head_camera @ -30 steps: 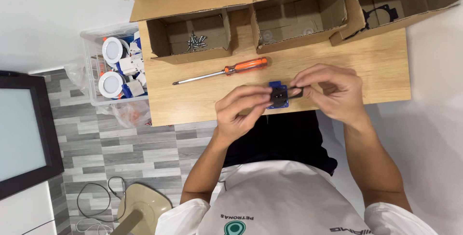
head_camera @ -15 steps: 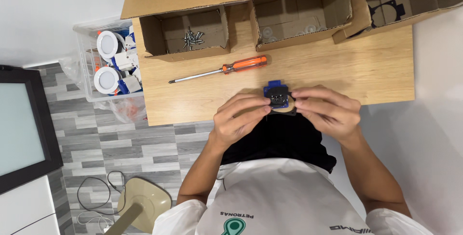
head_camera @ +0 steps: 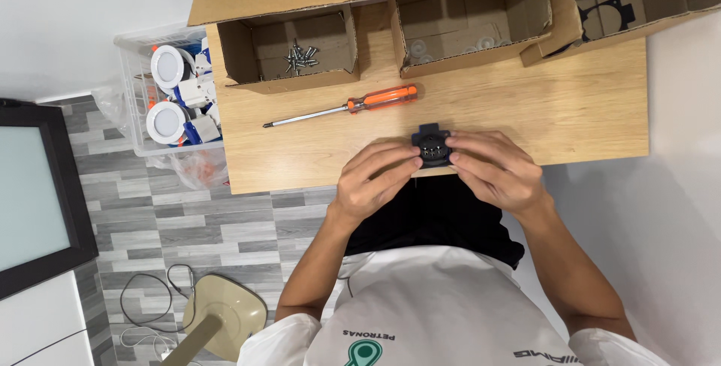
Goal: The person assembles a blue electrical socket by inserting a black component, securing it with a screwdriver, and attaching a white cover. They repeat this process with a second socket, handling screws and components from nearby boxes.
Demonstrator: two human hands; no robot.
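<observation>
Wooden bench (head_camera: 586, 95), frame centre. Left hand (head_camera: 373, 182) and right hand (head_camera: 497, 170) both pinch small dark part (head_camera: 432, 148) at near bench edge, fingertips pressed on its sides. Screwdriver (head_camera: 353, 105) lies untouched just above. Screws (head_camera: 300, 55) sit in box (head_camera: 289, 80), upper left; fastening seemingly not begun.

Fingers of the left hand (head_camera: 375, 182) and right hand (head_camera: 497, 170) cover the sides of the small dark blue plastic part (head_camera: 432, 146); its centre detail is too small to tell. Beyond the hands, the far brown cardboard boxes (head_camera: 481, 24) run off the top edge.
</observation>
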